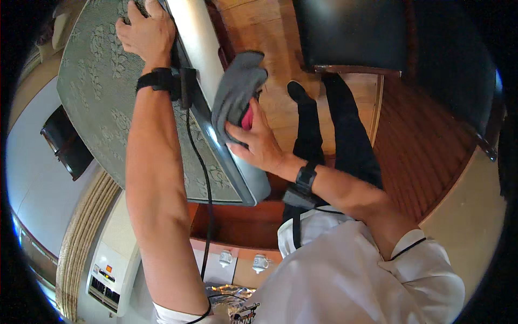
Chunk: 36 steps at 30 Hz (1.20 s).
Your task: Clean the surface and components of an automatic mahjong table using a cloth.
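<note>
My left hand (pixel 147 34) rests with spread fingers on the grey-green patterned fabric (pixel 101 77) of a table top, close to its dark inner border. Its fingertips are partly cut off by the picture's top. My right hand (pixel 257 137) grips a bunched grey cloth (pixel 238 89) against the silver rim (pixel 196 36) of the table. Something pink-red (pixel 247 117) shows between the cloth and my fingers; I cannot tell whether it is part of the cloth. Black bands with small devices circle both wrists.
A black cable (pixel 204 170) hangs from my left wrist device across the table edge. Black leather chairs (pixel 352 32) stand at the upper right on a wooden floor (pixel 275 121). Two lidded cups (pixel 260 263), a white air conditioner (pixel 113 259) and a curtain (pixel 83 235) lie beyond.
</note>
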Each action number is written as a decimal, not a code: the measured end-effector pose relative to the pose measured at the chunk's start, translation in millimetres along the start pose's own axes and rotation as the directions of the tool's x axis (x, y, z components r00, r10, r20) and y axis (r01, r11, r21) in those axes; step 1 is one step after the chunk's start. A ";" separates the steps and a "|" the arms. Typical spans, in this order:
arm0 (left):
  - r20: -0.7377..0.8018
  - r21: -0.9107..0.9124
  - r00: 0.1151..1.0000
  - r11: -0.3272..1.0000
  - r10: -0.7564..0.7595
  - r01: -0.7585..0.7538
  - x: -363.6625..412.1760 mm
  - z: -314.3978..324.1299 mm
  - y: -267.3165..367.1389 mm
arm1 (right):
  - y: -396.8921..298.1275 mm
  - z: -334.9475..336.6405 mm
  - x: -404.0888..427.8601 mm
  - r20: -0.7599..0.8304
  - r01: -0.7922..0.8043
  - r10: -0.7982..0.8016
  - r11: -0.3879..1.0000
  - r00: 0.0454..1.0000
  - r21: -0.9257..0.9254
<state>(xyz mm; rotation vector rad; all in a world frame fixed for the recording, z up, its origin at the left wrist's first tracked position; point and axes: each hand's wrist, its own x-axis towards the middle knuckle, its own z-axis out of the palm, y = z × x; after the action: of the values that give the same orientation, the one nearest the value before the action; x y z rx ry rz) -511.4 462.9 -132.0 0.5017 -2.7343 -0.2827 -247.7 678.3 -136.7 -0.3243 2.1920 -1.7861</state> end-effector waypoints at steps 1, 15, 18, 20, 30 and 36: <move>0.021 0.012 1.000 1.000 -0.012 0.012 1.0 -0.7 4.7 | 1.2 0.1 -16.5 0.023 -0.012 0.011 0.999 1.000 0.032; 0.390 -0.244 0.919 0.956 -0.057 0.163 -135.3 -124.4 24.7 | -6.2 -21.3 33.1 0.130 -0.021 0.006 0.993 0.991 0.117; 0.342 -0.361 0.877 0.814 -0.338 0.455 -194.7 -169.1 32.1 | -12.9 -27.6 102.5 0.108 0.039 -0.042 0.999 0.993 0.035; 0.255 -0.393 0.773 0.668 -0.581 0.632 -243.5 -187.1 40.9 | -22.5 -28.1 138.3 0.083 -0.051 0.051 0.999 0.995 0.002; 0.227 -0.582 0.285 0.105 -0.931 0.806 -417.3 -210.8 124.5 | -31.0 2.0 72.8 0.074 -0.337 0.329 0.915 0.941 0.220; 0.372 -0.598 -0.011 -0.248 -0.928 0.762 -466.1 -201.6 117.1 | -40.8 15.4 -63.5 0.278 -0.579 0.574 0.812 0.770 -0.072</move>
<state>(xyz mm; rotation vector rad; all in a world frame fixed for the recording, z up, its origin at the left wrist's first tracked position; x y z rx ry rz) -64.0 718.9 -55.7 2.0358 -1.1144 -1.4216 -183.4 678.4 -94.2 0.0969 1.7989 -1.3146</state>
